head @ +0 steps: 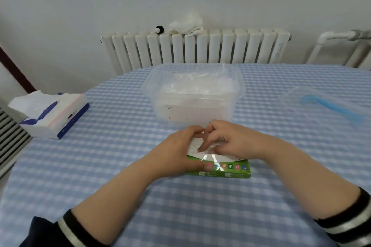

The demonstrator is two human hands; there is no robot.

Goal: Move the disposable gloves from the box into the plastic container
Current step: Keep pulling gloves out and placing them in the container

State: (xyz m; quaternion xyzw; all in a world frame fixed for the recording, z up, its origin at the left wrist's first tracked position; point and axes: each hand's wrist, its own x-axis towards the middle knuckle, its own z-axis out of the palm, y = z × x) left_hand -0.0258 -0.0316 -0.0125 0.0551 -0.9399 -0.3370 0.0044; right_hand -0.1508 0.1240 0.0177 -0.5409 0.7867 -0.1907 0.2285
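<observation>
A person's left hand (176, 149) holds the left end of a flat green box (226, 171) lying on a blue checked tablecloth (120, 166), while the right hand (228, 140) pinches a clear glove (202, 146) at the box's opening. Just behind the hands stands a clear plastic container (192, 94) with crumpled clear gloves inside. A tissue pack (52, 114) lies far left; a clear lid (325, 104) lies far right
</observation>
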